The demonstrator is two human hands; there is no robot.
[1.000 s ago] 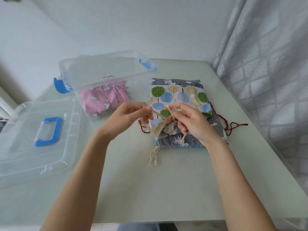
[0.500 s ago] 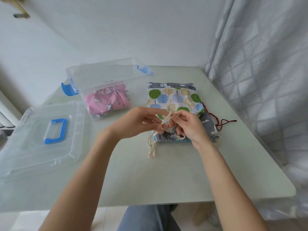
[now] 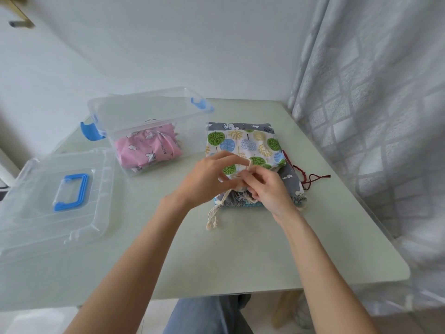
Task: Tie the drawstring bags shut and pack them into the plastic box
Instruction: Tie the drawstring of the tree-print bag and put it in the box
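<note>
A white bag printed with green and blue trees (image 3: 248, 144) lies on top of a grey bag (image 3: 290, 175) at the table's middle right. My left hand (image 3: 207, 178) and my right hand (image 3: 267, 186) meet at the tree bag's near, gathered mouth. Both pinch its cream drawstring (image 3: 249, 165), which loops up between my fingers. The cord's loose tasselled end (image 3: 212, 219) trails onto the table. A clear plastic box (image 3: 144, 109) with blue latches stands behind to the left, with a pink unicorn bag (image 3: 147, 149) inside.
The box's clear lid (image 3: 31, 213) with a blue handle lies flat at the left. A dark red cord (image 3: 310, 179) from the grey bag trails to the right. A grey curtain (image 3: 375, 116) hangs along the table's right edge. A white wall stands behind.
My hands have come closer together at the bag's mouth and the cord loop has shortened. The camera has tipped back, so the table's near edge and my lap now show.
</note>
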